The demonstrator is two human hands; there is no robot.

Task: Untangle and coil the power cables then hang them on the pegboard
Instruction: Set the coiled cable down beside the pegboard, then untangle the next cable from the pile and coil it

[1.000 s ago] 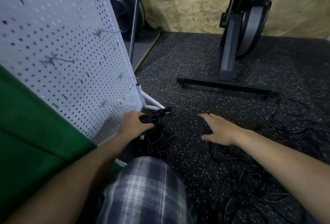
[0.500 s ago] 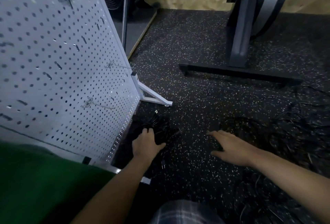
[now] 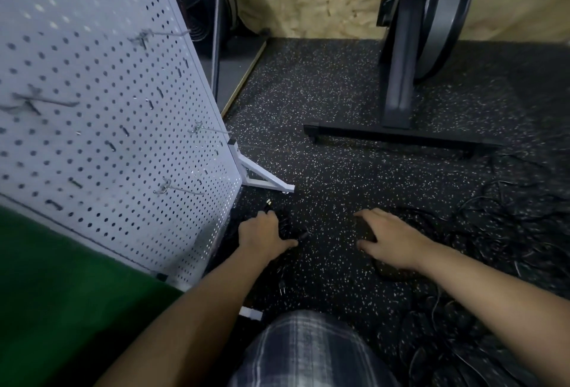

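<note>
Left hand (image 3: 262, 237) on cable bundle (image 3: 286, 223); right hand (image 3: 391, 238) beside tangle (image 3: 509, 229).

One pegboard (image 3: 92, 109), four hooks (image 3: 175, 190), two hands (image 3: 262, 237), one exercise bike (image 3: 401, 78), one fan (image 3: 197, 1).

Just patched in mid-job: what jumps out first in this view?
The white pegboard fills the left, its hooks bare. At its foot the left hand rests on a black cable bundle, while the right hand spreads beside a loose cable tangle on the speckled floor.
</note>
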